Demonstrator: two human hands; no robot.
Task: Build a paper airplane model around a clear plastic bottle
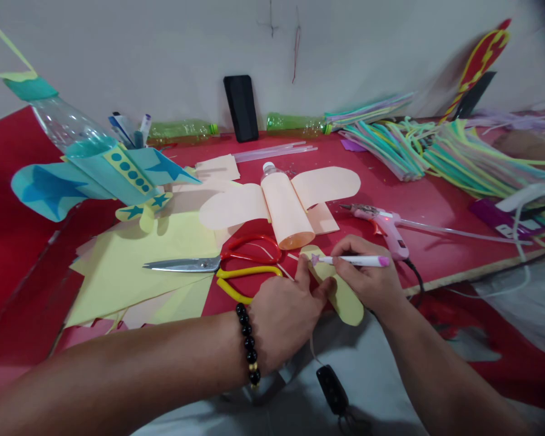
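My right hand (376, 280) is closed around a white felt-tip pen (361, 261) with a pink end. Its tip meets a small purple star on a rounded strip of yellow paper (349, 307). With index finger and thumb, my left hand (286, 318) holds that strip at the table's front edge. Just beyond, a peach paper tube (288, 209) wraps a clear bottle and has two rounded paper wings (329, 183). Large scissors (200, 264) with red and yellow handles lie left of the tube, blades pointing left.
A pink glue gun (381, 224) lies to the right, its cord hanging over the table edge. A blue bottle plane (118, 169) stands at left, above yellow sheets (131, 260). A phone (241, 108), green bottles (297, 124) and bundled pastel strips (381, 148) line the back.
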